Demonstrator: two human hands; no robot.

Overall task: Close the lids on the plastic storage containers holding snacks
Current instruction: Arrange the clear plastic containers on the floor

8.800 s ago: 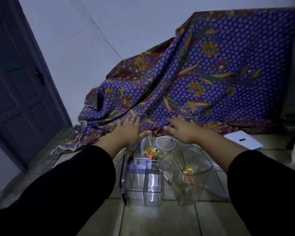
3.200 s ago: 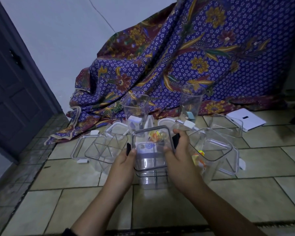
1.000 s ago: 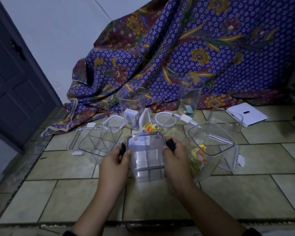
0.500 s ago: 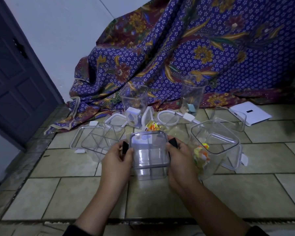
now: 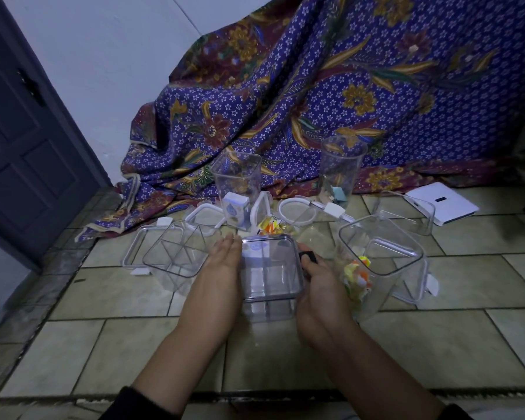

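Clear square container (image 5: 270,272): left hand (image 5: 222,268) flat against it, right hand (image 5: 319,287) gripping.

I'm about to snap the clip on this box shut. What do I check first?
1. Lid lies flat on the clear container: ok.
2. Left hand steadies the left side, fingers straight against it: ok.
3. Black latch on the right is folded down: not ok, it sticks out by the right hand.
4. Left-side latch is down: cannot tell, the left hand hides it.
5. Container stands on the tiled floor: ok.
6. Open container with the orange-and-yellow snacks has its lid: not ok.
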